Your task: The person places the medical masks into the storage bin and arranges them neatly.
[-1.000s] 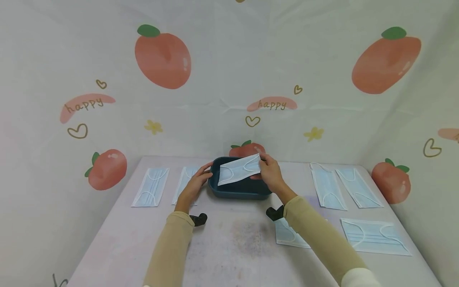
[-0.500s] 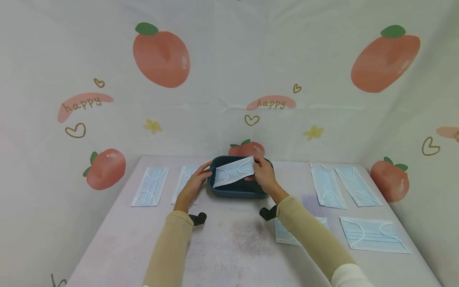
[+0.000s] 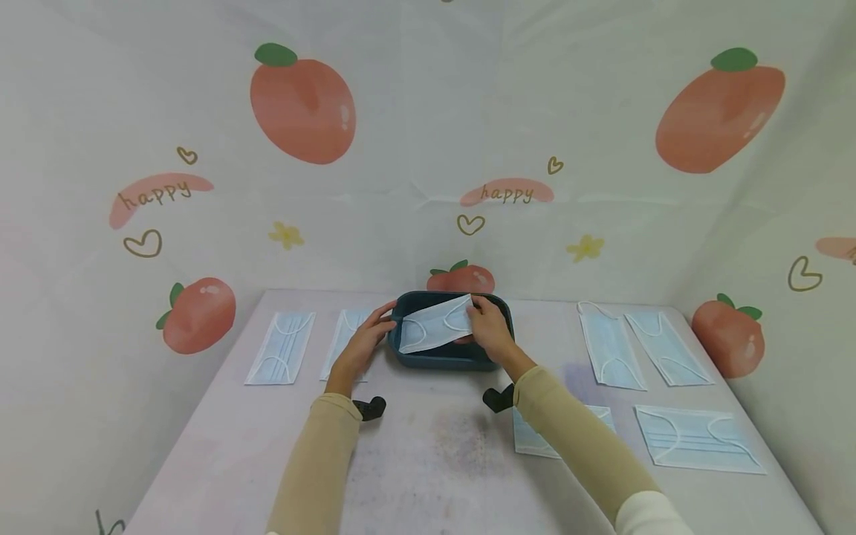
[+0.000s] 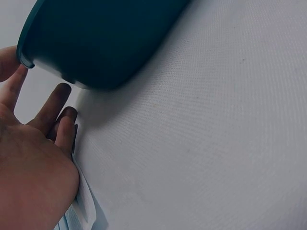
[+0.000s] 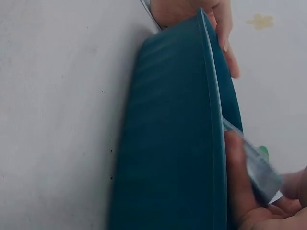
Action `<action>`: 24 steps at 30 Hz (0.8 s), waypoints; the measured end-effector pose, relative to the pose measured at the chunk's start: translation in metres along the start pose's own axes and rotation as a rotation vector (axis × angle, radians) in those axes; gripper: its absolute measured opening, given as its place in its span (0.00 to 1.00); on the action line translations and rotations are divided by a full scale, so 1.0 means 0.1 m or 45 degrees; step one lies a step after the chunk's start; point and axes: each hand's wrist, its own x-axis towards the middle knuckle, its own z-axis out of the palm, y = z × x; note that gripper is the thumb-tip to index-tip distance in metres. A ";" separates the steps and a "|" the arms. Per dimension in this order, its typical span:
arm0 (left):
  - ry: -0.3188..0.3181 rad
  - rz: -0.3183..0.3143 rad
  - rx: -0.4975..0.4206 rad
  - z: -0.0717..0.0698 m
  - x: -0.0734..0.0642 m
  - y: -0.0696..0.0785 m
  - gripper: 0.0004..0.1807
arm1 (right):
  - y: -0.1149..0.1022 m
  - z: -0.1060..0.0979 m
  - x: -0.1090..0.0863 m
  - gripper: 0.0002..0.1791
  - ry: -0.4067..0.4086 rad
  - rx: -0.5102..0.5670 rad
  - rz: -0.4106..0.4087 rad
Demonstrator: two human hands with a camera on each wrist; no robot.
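Observation:
A dark teal plastic bin [image 3: 444, 362] stands near the back of the table. My left hand [image 3: 360, 348] rests at its left end, fingers extended and touching the rim; in the left wrist view the fingers [image 4: 52, 108] are spread beside the bin's wall. A pale blue face mask [image 3: 428, 328] with white ear loops slants over the bin's opening, its left end lower. My right hand [image 3: 491, 331] pinches its right end between thumb and fingers. In the right wrist view the right fingers [image 5: 237, 172] reach inside the rim, the mask [image 5: 261, 172] between them and the thumb.
Two masks lie at the left, one flat [image 3: 281, 349] and one partly under my left hand [image 3: 336, 345]. At the right are two slanted masks [image 3: 611, 349] [image 3: 669, 349], a mask [image 3: 698, 438] nearer the front, and another [image 3: 531, 438] partly behind my right sleeve. A printed cloth [image 3: 401, 111] hangs behind.
My right hand has moved left and slightly down, carrying the mask further over the bin; in the last half second it shifts only a little. My left hand stays at the rim.

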 end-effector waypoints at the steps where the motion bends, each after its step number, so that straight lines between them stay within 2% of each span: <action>1: -0.001 0.002 0.001 0.00 0.00 0.00 0.28 | 0.00 0.00 0.00 0.25 -0.008 -0.033 0.008; 2: -0.002 0.004 0.002 0.00 0.00 0.00 0.28 | -0.01 0.00 -0.01 0.26 -0.015 -0.072 0.019; 9: 0.010 -0.002 -0.002 0.00 -0.01 0.01 0.28 | -0.12 -0.03 -0.08 0.40 -0.041 -0.605 0.041; 16: 0.004 0.013 -0.014 0.01 -0.03 0.02 0.28 | -0.16 -0.03 -0.14 0.47 -0.173 -0.837 -0.097; 20: 0.000 0.016 -0.022 0.01 -0.03 0.02 0.28 | -0.15 -0.02 -0.19 0.48 -0.229 -0.936 -0.082; 24: 0.002 0.015 -0.028 0.01 -0.02 0.02 0.28 | -0.12 -0.01 -0.22 0.47 -0.244 -1.048 -0.094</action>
